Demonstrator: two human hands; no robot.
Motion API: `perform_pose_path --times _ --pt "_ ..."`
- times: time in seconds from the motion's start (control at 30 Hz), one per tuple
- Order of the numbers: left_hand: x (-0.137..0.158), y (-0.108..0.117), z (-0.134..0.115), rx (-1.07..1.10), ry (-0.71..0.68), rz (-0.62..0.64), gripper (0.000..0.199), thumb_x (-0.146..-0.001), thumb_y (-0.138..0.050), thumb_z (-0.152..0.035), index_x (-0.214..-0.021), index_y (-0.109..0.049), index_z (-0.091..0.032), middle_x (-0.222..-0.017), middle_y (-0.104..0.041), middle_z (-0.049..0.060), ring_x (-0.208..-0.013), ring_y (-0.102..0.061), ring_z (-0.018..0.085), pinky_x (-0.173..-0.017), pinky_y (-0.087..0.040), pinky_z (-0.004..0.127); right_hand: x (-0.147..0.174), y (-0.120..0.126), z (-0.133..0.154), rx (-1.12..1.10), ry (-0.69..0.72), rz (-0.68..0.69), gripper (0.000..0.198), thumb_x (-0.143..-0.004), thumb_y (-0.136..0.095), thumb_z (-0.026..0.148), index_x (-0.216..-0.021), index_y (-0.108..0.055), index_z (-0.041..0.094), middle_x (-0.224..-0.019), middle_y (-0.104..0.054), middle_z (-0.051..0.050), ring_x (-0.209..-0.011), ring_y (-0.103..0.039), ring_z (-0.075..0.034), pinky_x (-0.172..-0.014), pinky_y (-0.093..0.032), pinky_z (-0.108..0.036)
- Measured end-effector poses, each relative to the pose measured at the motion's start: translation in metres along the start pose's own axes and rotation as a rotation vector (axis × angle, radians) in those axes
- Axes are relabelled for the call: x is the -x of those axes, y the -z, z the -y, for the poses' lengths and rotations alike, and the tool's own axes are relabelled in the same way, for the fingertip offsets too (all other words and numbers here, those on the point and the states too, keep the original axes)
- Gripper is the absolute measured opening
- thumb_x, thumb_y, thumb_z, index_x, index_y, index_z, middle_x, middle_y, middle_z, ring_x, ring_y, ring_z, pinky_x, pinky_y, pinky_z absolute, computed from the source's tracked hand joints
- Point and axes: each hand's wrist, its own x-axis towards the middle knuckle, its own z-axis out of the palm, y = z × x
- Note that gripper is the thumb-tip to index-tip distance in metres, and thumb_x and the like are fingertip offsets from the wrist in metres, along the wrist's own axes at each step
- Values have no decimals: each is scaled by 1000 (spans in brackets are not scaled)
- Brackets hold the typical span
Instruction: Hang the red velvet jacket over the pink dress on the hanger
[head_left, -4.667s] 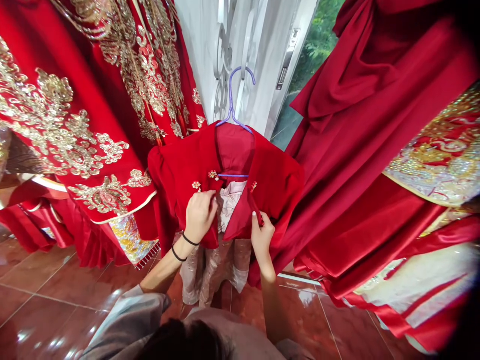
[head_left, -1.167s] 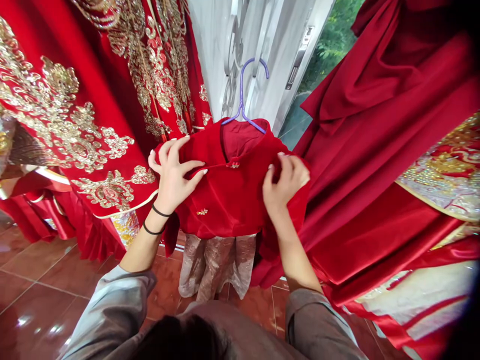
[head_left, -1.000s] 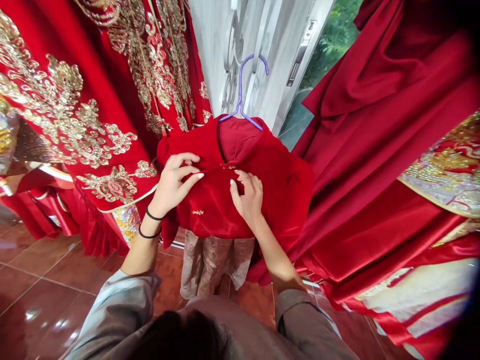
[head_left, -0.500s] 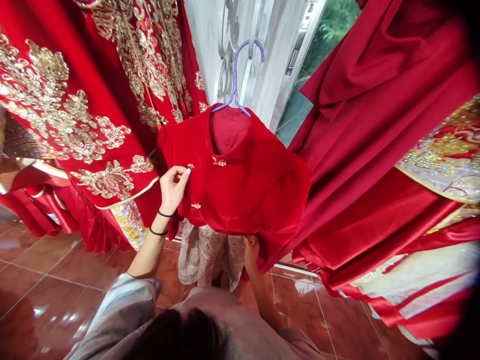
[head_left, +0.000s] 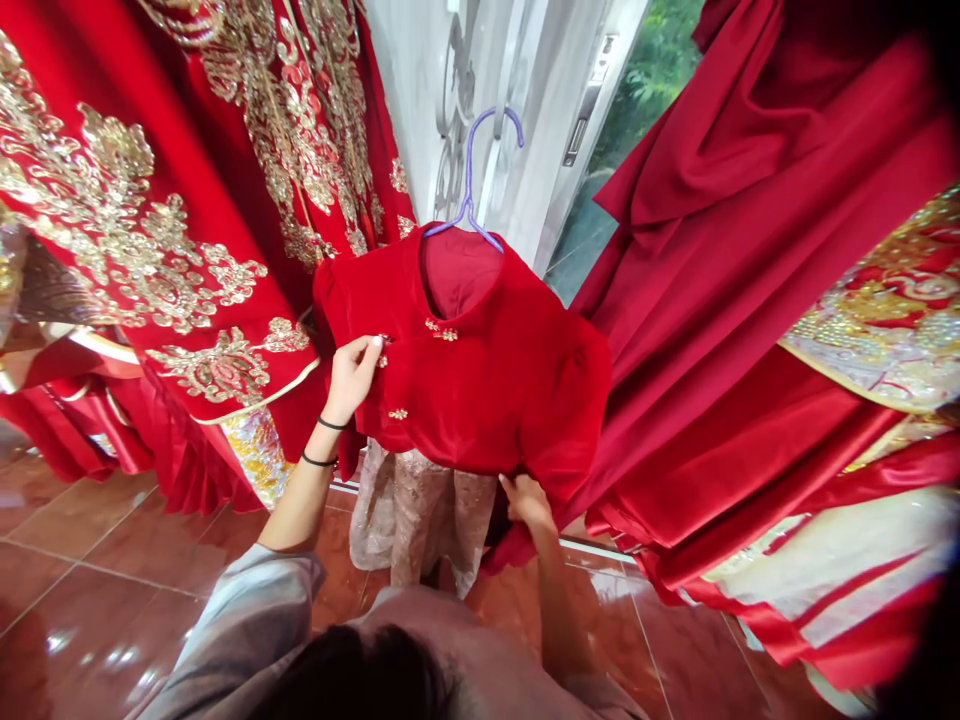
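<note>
The red jacket (head_left: 480, 385) hangs at the centre of the frame on a purple hanger (head_left: 469, 190), whose hook rises in front of a white door (head_left: 405, 90). Left of centre, the left hand (head_left: 352, 380) has thumb and fingers together, clamped on the jacket's front edge beside the middle gold clasp. The upper clasp (head_left: 441, 330) sits just below the neckline; the lower clasp (head_left: 398, 414) lies nearer the hem. At lower centre-right, the right hand (head_left: 529, 500) touches the hem; whether its fingers pinch the cloth cannot be told. A pale skirt (head_left: 412, 510) shows below the jacket. A gold-embroidered red garment (head_left: 202, 290) fills the upper left.
</note>
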Motion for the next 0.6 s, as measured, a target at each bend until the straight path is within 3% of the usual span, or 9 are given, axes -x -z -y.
perform_pose_path --times 0.1,0.17,0.2,0.27,0.33,0.4,0.47,0.53,0.6 --pt "10 0 4 -78 -32 -216 35 -93 -49 -46 -86 -65 -17 -81 -68 6 -76 -63 17 -74 -51 29 35 33 39 -15 148 -70 39 -93 -47 47 -72 -63 18 -60 -65 -7 -60 -65 -19 -71 -52 -31" --pt "15 -9 4 -241 -105 -343 34 -88 -58 -48 -101 -65 -17 -99 -68 10 -94 -64 22 -88 -50 35 59 36 83 -117 405 -387 39 -95 -41 46 -100 -67 18 -92 -72 -12 -84 -68 -23 -83 -53 -35" --pt "16 -16 2 -325 -147 -360 45 -83 -64 -51 -113 -63 -17 -112 -65 13 -107 -61 26 -97 -47 40 67 32 108 -172 543 -550 41 -95 -40 44 -116 -64 17 -112 -69 -16 -101 -66 -25 -91 -51 -38" --pt "13 -34 -6 -436 -196 -328 86 -69 -77 -58 -139 -47 -16 -141 -47 22 -134 -43 35 -111 -34 50 69 19 154 -125 736 -764 60 -88 -54 47 -138 -49 13 -147 -44 -23 -137 -41 -35 -109 -39 -53" --pt "6 -48 -15 -468 -179 -303 121 -56 -84 -61 -152 -26 -15 -156 -23 27 -146 -22 42 -117 -22 57 55 8 185 -25 748 -841 82 -80 -66 45 -147 -37 9 -158 -19 -28 -147 -14 -45 -112 -23 -68" --pt "-5 -52 -20 -481 -147 -315 124 -58 -83 -60 -154 -20 -15 -160 -11 27 -149 -9 45 -119 -14 60 37 8 195 15 660 -880 86 -76 -70 36 -149 -32 9 -158 -11 -31 -146 -4 -50 -107 -15 -76" --pt "-18 -41 -19 -498 -141 -332 107 -67 -79 -53 -153 -27 -16 -162 -11 24 -150 -5 44 -120 -9 60 27 24 186 -17 567 -957 85 -75 -68 26 -150 -31 11 -159 -9 -30 -146 -2 -52 -104 -13 -79" --pt "-30 -19 -11 -495 -155 -316 90 -73 -74 -45 -151 -35 -19 -163 -13 20 -151 -7 42 -121 -9 58 26 55 167 -66 508 -1059 86 -72 -64 18 -152 -31 15 -161 -8 -26 -146 -3 -51 -102 -10 -80" --pt "-41 6 -1 -436 -179 -245 80 -76 -70 -36 -149 -40 -22 -163 -18 15 -151 -14 37 -122 -15 53 29 94 145 -132 535 -1095 77 -73 -58 15 -148 -42 21 -161 -21 -19 -146 -11 -48 -104 -10 -79"
